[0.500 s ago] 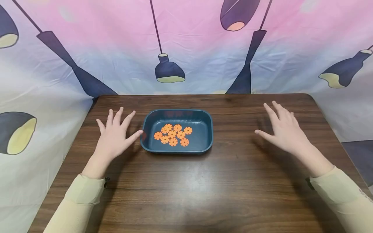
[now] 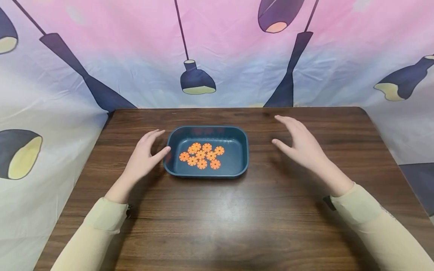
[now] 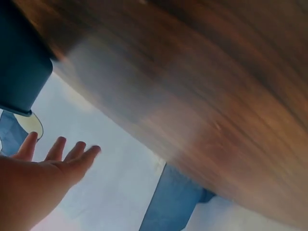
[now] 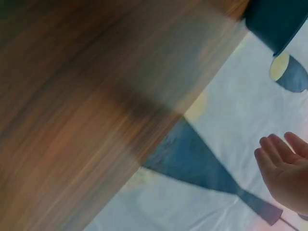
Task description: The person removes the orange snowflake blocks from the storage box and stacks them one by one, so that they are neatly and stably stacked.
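Rests the left grip (image 2: 144, 160), a bare hand with relaxed, gently bent fingers and thumb spread away from them, around nothing, just beside the left end of a dark-teal, rectangular, round-cornered tray (image 2: 234, 150) with raised walls. Brings the thumb tip up to the left rim in the head view, with contact impossible to tell. Holds the right grip (image 2: 301, 145), also bare and loosely spread around nothing, to the right of the tray and well apart from it, with fingers close together and thumb apart. Lying flat inside the tray, toward its left and middle: about ten orange, round, notch-edged discs (image 2: 200, 154), some overlapping. Under the tray, a dark-brown, wood-grained desk (image 2: 217, 226); behind, a pink, blue and white fabric backdrop (image 2: 142, 30) printed with dark-blue lamps. Around both forearms, pale cream sleeves (image 2: 98, 222).
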